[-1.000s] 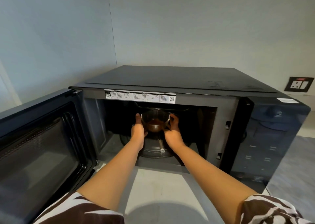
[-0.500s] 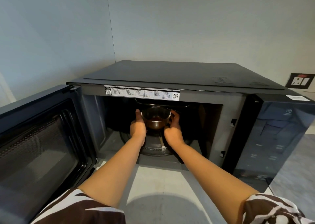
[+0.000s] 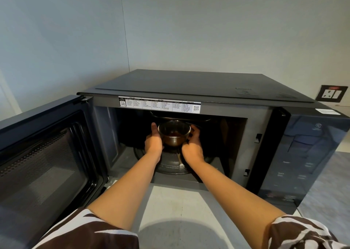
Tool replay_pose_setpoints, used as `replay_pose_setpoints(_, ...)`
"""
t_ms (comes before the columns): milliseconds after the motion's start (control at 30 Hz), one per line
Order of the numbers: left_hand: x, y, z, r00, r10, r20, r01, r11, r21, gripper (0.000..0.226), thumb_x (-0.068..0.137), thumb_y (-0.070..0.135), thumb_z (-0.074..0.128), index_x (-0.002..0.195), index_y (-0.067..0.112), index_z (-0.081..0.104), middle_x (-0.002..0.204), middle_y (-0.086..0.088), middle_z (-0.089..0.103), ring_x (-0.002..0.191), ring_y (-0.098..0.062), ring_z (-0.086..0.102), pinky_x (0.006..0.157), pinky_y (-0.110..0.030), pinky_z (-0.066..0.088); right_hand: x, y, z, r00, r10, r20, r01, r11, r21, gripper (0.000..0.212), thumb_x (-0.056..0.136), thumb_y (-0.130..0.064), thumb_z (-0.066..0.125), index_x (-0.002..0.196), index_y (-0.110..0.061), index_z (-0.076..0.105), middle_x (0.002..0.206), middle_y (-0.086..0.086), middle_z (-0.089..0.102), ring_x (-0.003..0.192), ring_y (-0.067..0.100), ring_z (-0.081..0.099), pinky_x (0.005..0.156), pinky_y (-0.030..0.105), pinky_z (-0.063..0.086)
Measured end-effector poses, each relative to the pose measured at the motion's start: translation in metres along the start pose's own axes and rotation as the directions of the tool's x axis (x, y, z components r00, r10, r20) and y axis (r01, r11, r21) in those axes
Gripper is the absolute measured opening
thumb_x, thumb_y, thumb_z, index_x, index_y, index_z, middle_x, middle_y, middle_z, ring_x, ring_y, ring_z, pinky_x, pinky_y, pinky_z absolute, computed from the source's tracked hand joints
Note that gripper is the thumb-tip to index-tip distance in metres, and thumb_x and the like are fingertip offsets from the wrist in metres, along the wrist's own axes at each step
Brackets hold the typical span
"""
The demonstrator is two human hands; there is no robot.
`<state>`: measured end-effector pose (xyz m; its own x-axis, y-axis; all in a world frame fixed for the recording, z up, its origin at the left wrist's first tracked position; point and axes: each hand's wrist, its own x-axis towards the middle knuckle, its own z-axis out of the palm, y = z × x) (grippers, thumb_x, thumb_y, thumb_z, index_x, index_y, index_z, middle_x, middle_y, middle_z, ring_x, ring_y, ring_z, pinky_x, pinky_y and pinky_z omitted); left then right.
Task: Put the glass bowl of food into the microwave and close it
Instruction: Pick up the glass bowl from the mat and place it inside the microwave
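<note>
Cradling the glass bowl between both hands, you have it inside the microwave cavity, over the round turntable; whether its base is touching the plate or just above it cannot be told from this angle. The bowl is clear, upright, and carries a dark brown food low in its bottom. Your left hand presses against its left wall with the thumb up near the rim, and your right hand wraps the right wall, fingers curling behind it, so both are clamped on the glass from opposite sides. Expect it to feel stiff, smooth and fairly weighty, slick if there is any grease on it, and unforgiving of a knock against the cavity walls or the rack edge just above. The sides below the rim, where you hold it, look like the safest place to grip, and keeping it level should stop the food from sliding. Around it, the cavity is dark, with an instruction sticker across the top of the opening. The door stands swung wide to your left, well apart from the frame, and the control panel sits on the right. The microwave rests on a pale bench, with a wall socket behind on the right.
</note>
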<state>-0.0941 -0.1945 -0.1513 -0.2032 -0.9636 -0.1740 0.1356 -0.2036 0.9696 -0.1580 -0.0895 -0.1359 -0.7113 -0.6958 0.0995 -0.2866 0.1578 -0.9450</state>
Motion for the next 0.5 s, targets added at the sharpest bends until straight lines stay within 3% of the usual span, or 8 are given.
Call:
replay_pose_setpoints(100,-0.0029,0.0016,-0.0001,1.0,0.006,-0.003,-0.006,1.0,0.005,0.077,0.084,0.072,0.033,0.128,0.012,0.054,0.118,-0.011,0.065,0.099,-0.029,0.063,0.096,-0.044,0.051,-0.0003,-0.0015,-0.0001,1.0,0.013,-0.009,-0.012,0.999,0.038,0.064,0.089,-0.014,0.051,0.143,-0.03,0.023,0.141,0.01,0.049,0.125,0.031,0.051,0.107,0.044,0.041)
replay_pose_setpoints(233,-0.0026,0.0039,-0.0004,1.0,-0.006,-0.02,0.006,1.0,0.02,0.08,0.084,0.072,0.031,0.132,0.011,0.052,0.128,-0.014,0.061,0.118,-0.033,0.057,0.104,-0.043,0.044,0.0026,-0.0015,-0.0007,1.0,0.013,-0.01,-0.013,0.997,0.078,0.067,0.088,-0.008,0.052,0.146,-0.026,0.022,0.143,0.011,0.047,0.128,0.031,0.048,0.107,0.042,0.04)
replay_pose_setpoints(333,-0.0026,0.0042,-0.0004,1.0,-0.016,-0.019,0.017,0.999,0.03,0.076,0.089,0.068,0.031,0.133,0.009,0.051,0.13,-0.015,0.06,0.122,-0.032,0.054,0.101,-0.036,0.04,0.0041,-0.0046,-0.0017,0.991,0.13,-0.014,-0.125,0.974,0.188,0.052,0.096,-0.022,0.045,0.144,-0.028,0.027,0.14,0.012,0.05,0.125,0.029,0.05,0.099,0.031,0.04)
replay_pose_setpoints(500,-0.0034,0.0007,-0.0004,1.0,-0.023,0.009,0.023,1.0,0.009,0.075,0.089,0.067,0.031,0.133,0.01,0.052,0.132,-0.014,0.06,0.123,-0.031,0.053,0.094,-0.032,0.038,0.0038,-0.004,-0.0026,0.993,0.116,-0.012,-0.114,0.99,0.08,0.062,0.095,-0.028,0.045,0.149,-0.026,0.015,0.142,0.014,0.048,0.126,0.036,0.049,0.104,0.042,0.04)
